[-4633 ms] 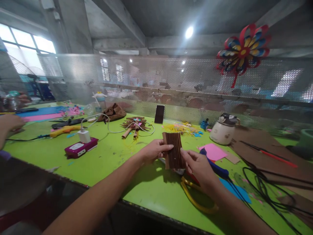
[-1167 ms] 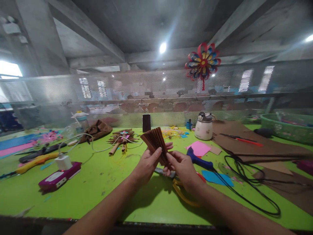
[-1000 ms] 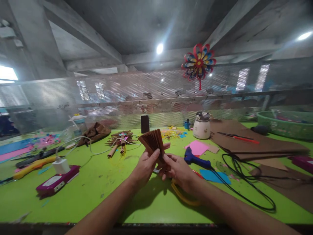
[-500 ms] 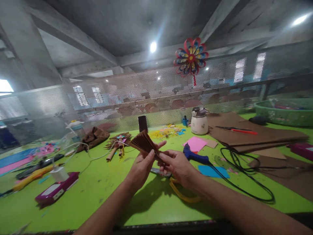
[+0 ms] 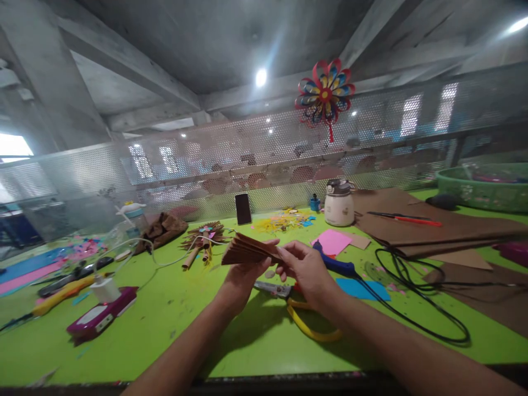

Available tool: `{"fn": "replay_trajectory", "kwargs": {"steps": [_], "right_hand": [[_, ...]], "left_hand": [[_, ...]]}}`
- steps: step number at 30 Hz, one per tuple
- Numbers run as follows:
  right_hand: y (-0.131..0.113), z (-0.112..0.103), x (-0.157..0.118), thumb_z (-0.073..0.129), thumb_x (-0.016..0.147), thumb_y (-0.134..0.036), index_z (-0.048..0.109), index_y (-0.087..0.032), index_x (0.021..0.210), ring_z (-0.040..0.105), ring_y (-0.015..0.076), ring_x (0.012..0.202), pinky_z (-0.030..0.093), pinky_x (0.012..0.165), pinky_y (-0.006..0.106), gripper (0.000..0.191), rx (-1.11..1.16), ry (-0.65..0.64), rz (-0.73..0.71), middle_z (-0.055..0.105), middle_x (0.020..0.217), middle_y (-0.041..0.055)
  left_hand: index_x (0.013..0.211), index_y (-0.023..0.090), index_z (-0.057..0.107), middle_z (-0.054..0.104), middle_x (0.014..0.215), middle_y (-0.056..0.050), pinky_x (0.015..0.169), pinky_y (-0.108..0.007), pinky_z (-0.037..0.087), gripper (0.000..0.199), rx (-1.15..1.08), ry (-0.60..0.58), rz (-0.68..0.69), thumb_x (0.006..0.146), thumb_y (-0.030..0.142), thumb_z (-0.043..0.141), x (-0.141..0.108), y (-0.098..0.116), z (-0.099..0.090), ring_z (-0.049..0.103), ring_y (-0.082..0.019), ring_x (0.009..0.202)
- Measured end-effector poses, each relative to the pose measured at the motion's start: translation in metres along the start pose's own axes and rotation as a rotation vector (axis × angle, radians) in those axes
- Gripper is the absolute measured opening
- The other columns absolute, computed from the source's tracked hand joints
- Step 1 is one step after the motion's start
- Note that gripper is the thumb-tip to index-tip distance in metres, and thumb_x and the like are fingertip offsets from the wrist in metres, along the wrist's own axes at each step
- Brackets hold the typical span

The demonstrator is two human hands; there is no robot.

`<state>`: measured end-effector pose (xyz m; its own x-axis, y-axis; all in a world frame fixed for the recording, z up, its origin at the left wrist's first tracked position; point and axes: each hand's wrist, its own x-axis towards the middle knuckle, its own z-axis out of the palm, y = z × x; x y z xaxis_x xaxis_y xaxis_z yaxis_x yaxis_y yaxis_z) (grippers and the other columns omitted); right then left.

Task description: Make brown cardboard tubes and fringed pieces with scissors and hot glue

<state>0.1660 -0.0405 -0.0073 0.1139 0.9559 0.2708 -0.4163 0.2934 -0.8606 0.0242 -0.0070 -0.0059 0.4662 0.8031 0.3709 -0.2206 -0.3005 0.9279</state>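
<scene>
A pleated fan of brown paper [image 5: 244, 251] is held above the green table [image 5: 173, 341], its folds spread toward the left. My left hand [image 5: 243, 278] grips it from below, thumb against the folds. With thumb and fingers, my right hand [image 5: 303, 269] pinches its right, narrower end. Under the hands lie scissors [image 5: 311, 327] with yellow handles, partly covered by my right hand. A blue glue gun [image 5: 338, 267] with a black cord rests just right of that hand.
A phone [image 5: 243, 209] leans at the back beside yellow paper scraps [image 5: 280, 221]. A white bottle [image 5: 339, 204], brown paper sheets [image 5: 433, 225] and a green basket [image 5: 482, 190] stand or lie to the right. Left are a purple power strip [image 5: 103, 316] and a rolled-paper piece [image 5: 204, 242].
The pleated paper has tipped lower and flatter, so the phone behind it shows fully. My right hand has moved slightly up, uncovering more of the scissors.
</scene>
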Motion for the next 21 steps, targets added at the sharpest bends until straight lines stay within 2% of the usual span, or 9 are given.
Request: {"fn": "replay_trajectory", "kwargs": {"steps": [2,4,7,9,11,15,18,20,21], "right_hand": [[-0.005,0.0,0.001,0.075,0.065,-0.041,0.058,-0.016,0.068,0.055,0.0096,0.046,0.045,0.043,0.022,0.03,-0.033,0.01,-0.059,0.061,0.057,-0.0024],[-0.011,-0.002,0.002,0.075,0.065,-0.039,0.059,-0.016,0.067,0.054,0.0099,0.045,0.045,0.043,0.023,0.028,-0.069,0.018,-0.111,0.061,0.055,-0.0028],[-0.017,-0.009,0.006,0.073,0.069,-0.037,0.06,-0.016,0.069,0.053,0.0104,0.046,0.043,0.044,0.024,0.024,-0.167,0.019,-0.206,0.06,0.054,-0.0022],[-0.02,-0.015,0.01,0.068,0.075,-0.036,0.061,-0.016,0.073,0.053,0.0108,0.048,0.042,0.045,0.024,0.021,-0.277,0.001,-0.285,0.061,0.056,-0.0011],[-0.022,-0.023,0.014,0.064,0.079,-0.035,0.062,-0.016,0.076,0.053,0.011,0.05,0.042,0.046,0.024,0.019,-0.405,-0.026,-0.346,0.06,0.058,-0.0008],[-0.023,-0.033,0.019,0.063,0.08,-0.031,0.065,-0.016,0.075,0.051,0.0108,0.052,0.04,0.047,0.024,0.016,-0.663,-0.091,-0.411,0.058,0.062,-0.0003],[-0.022,-0.035,0.018,0.063,0.08,-0.027,0.067,-0.016,0.073,0.052,0.011,0.054,0.041,0.049,0.024,0.014,-0.8,-0.15,-0.411,0.059,0.065,0.0005],[-0.021,-0.035,0.017,0.063,0.08,-0.026,0.067,-0.016,0.073,0.052,0.0112,0.055,0.04,0.05,0.024,0.013,-0.842,-0.191,-0.406,0.058,0.064,0.0002],[-0.021,-0.034,0.017,0.063,0.08,-0.025,0.067,-0.016,0.072,0.051,0.0112,0.055,0.04,0.05,0.024,0.013,-0.853,-0.211,-0.408,0.057,0.064,0.0]], "left_hand": [[0.125,0.025,0.055,0.059,0.126,-0.008,0.098,-0.044,0.039,0.051,-0.028,-0.047,0.014,0.076,0.026,0.069,0.001,-0.002,-0.003,0.052,-0.028,0.114],[0.134,0.029,0.045,0.052,0.134,-0.01,0.096,-0.045,0.041,0.066,-0.066,-0.155,0.007,0.073,0.023,0.071,0.002,0.002,-0.007,0.053,-0.028,0.114],[0.14,0.025,0.036,0.041,0.142,-0.014,0.095,-0.047,0.04,0.075,-0.108,-0.342,-0.006,0.072,0.025,0.07,0.003,0.018,-0.021,0.045,-0.032,0.122],[0.139,0.02,0.037,0.039,0.143,-0.017,0.098,-0.051,0.037,0.073,-0.123,-0.413,-0.003,0.074,0.036,0.066,0.004,0.032,-0.033,0.038,-0.035,0.128],[0.137,0.016,0.041,0.042,0.14,-0.018,0.102,-0.053,0.031,0.068,-0.088,-0.42,0.011,0.078,0.046,0.058,0.005,0.042,-0.046,0.038,-0.037,0.128],[0.126,0.014,0.055,0.059,0.123,-0.017,0.103,-0.047,0.03,0.054,0.164,-0.398,-0.029,0.085,0.049,0.049,0.007,0.047,-0.058,0.05,-0.031,0.118],[0.124,0.019,0.056,0.063,0.117,-0.013,0.091,-0.038,0.041,0.044,0.411,-0.363,-0.145,0.085,0.04,0.055,0.006,0.043,-0.051,0.057,-0.024,0.105],[0.13,0.022,0.05,0.061,0.118,-0.012,0.07,-0.029,0.047,0.052,0.429,-0.395,-0.209,0.082,0.039,0.06,0.005,0.04,-0.043,0.061,-0.018,0.087],[0.131,0.022,0.048,0.062,0.114,-0.012,0.061,-0.025,0.045,0.054,0.42,-0.428,-0.251,0.082,0.039,0.061,0.005,0.039,-0.038,0.06,-0.014,0.075]]}}
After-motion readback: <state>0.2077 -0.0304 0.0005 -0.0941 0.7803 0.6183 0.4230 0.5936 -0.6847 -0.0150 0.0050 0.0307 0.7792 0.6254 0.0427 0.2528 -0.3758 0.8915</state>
